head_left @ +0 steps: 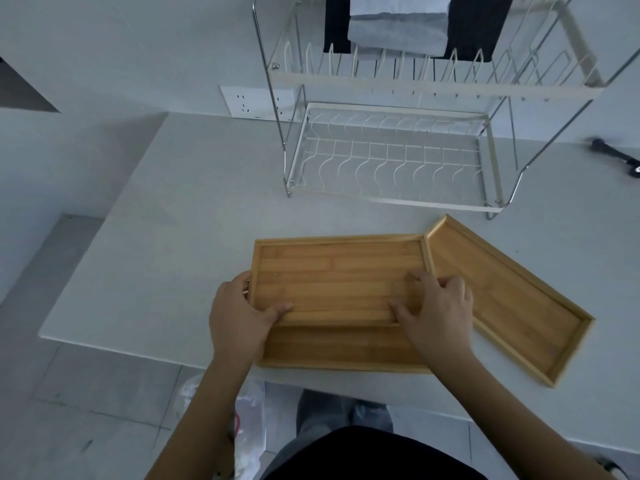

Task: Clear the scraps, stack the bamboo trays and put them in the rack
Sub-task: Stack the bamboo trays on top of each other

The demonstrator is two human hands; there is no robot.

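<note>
A bamboo tray (pixel 339 275) lies tilted on top of a second bamboo tray (pixel 339 351) near the table's front edge. My left hand (pixel 239 317) grips the upper tray's left end, thumb on its front rim. My right hand (pixel 440 310) holds its right end, fingers inside the tray. A third bamboo tray (pixel 512 299) lies flat and slanted to the right, its corner touching the upper tray. The two-tier wire dish rack (pixel 391 157) stands behind the trays, both tiers without dishes. No scraps show on the trays.
The white table (pixel 166 237) ends just below the stacked trays. A plastic bag (pixel 246 420) sits on the floor under the front edge. A black tool (pixel 613 157) lies at the far right. A wall socket (pixel 256 102) is behind the rack's left leg.
</note>
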